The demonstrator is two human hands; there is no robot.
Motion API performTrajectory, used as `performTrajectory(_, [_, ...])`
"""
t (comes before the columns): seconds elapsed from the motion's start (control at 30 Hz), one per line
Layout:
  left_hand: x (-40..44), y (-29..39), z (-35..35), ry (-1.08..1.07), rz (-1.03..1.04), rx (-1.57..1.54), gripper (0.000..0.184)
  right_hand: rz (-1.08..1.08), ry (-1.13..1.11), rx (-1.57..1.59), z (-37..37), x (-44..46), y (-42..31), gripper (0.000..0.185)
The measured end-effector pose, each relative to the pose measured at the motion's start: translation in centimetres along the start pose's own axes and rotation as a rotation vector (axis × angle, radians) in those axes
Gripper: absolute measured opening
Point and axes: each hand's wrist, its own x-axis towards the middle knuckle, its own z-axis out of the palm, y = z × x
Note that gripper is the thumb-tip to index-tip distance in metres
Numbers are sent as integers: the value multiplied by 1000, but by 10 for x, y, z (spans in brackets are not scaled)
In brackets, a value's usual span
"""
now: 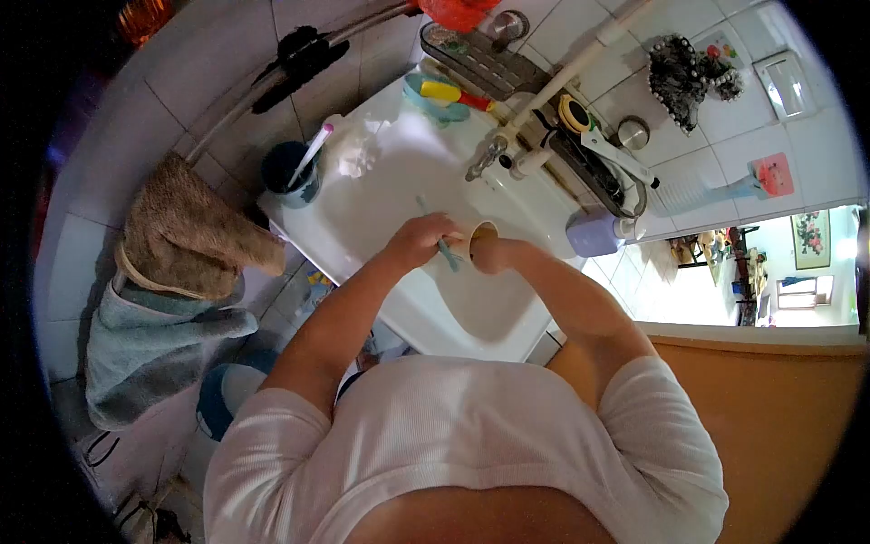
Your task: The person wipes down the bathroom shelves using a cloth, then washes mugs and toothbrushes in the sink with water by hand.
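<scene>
Over the white sink (362, 218), my left hand (424, 239) is closed around a slim light-blue stick (449, 256), whose ends show above and below the fist; its exact kind is too small to make out. Right beside it, my right hand (494, 257) grips a cup (483, 228) at its mouth. The cup is tilted with its pale tan inside partly showing, and some of my fingers are hidden in or behind it. The two hands are close together, with the stick near the cup's rim. Beyond them is the metal tap (487, 161).
A dark blue cup (292, 177) with a white-and-pink brush stands at the sink's left corner near crumpled white material (355, 152). A purple bottle (594, 234) sits at the right edge. Wall racks (580, 163) hold small items. Towels (172, 236) hang at left.
</scene>
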Motion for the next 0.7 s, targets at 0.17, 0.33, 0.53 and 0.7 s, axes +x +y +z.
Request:
performTrajectory(0.17, [-6,-19,11,-36,-142,-207,25,-132,350,1351,-12,-35,-44,31])
performTrajectory(0.33, [-6,-20,3,-33,-133,-296,15,35,318,609,-2,-35,-55,35])
performTrajectory(0.53, [-4,-29,0,-151,-339,-464,29,-132,354,-237,-11,-52,-37,37])
performTrajectory(0.7, [2,-1,-17,218,-117,41,45,125,454,73,-33,-62,-71,37])
